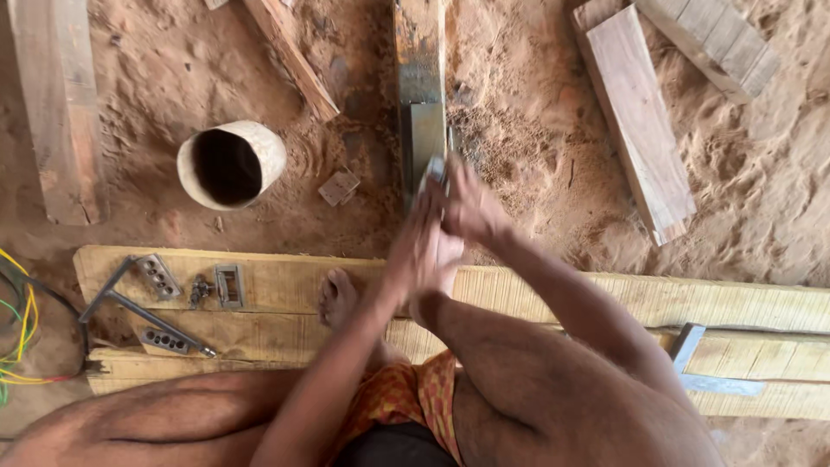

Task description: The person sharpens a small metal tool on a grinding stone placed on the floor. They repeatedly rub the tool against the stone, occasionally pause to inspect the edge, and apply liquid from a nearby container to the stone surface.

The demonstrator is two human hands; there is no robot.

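Observation:
My left hand [421,251] and my right hand [471,207] are pressed together in front of me, both closed around a small grey metal piece [435,169] whose tip shows above the fingers. The hands are blurred. Just beyond them a long narrow wooden block with a metal plate [421,104] runs away from me on the sandy ground. My bare foot [337,298] rests on the pale plank [259,281] under my arms.
On the plank at left lie a metal T-shaped wrench [138,316], small metal blocks with holes [157,275] and a buckle-like part [229,285]. A hollow cylinder [231,164] stands on sawdust. Wood planks [644,112] lie at right, coloured wires [22,337] at far left.

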